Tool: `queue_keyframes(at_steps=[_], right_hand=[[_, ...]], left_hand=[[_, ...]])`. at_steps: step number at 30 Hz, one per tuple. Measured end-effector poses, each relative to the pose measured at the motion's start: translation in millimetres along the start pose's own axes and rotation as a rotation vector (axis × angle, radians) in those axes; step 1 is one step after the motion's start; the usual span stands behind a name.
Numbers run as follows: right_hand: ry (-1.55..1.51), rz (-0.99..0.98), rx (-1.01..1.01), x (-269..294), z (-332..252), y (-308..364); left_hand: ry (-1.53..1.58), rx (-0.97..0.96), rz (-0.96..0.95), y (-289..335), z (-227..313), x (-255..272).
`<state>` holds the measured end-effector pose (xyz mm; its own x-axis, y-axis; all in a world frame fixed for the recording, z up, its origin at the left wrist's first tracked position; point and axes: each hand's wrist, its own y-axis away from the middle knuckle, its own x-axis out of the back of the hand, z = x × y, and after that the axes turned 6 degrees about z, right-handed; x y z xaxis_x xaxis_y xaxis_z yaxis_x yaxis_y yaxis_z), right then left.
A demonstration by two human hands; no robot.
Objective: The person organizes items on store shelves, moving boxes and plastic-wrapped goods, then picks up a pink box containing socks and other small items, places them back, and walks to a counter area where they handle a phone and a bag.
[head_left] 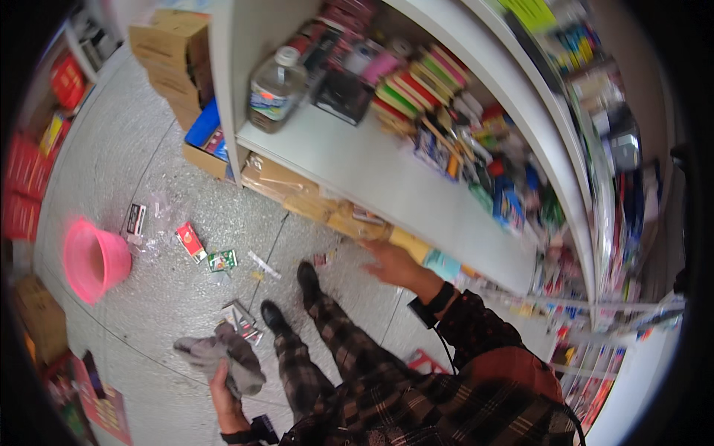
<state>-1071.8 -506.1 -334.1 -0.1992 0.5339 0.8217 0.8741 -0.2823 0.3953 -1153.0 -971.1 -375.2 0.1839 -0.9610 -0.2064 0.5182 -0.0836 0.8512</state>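
My left hand grips a bunched grey cloth low over the floor, left of my legs. My right hand reaches out in front of the white shelf board, palm down, fingers stretched and holding nothing; motion blurs it a little. Whether its fingertips touch the packets below the board, I cannot tell. On the board stand a clear bottle with a white cap, a black box-shaped thing and several colourful packs.
A pink bucket stands on the grey floor at the left. Small boxes lie scattered about, among them a red one and a green one. Cardboard boxes are stacked beside the shelf. Crowded racks line the right side.
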Motion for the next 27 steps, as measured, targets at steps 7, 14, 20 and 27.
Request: queue_keyframes(at_steps=[7, 14, 20, 27], right_hand=[[-1.052, 0.030, 0.186, -96.9, -133.6, 58.0], [-1.236, 0.414, -0.157, -58.9, -99.6, 94.1], [-0.986, 0.991, -0.409, -26.3, 7.1, 147.1], [-0.155, 1.122, -0.581, -11.2, 173.8, 142.6]], left_hand=[[-0.395, -0.045, -0.408, 19.1, 12.7, -110.1], [-0.554, 0.022, -1.010, 71.4, 13.4, -203.4], [-1.102, -1.088, -0.919, 142.2, 23.0, -312.0], [-0.981, -2.161, -1.164, 269.8, -34.1, -454.6]])
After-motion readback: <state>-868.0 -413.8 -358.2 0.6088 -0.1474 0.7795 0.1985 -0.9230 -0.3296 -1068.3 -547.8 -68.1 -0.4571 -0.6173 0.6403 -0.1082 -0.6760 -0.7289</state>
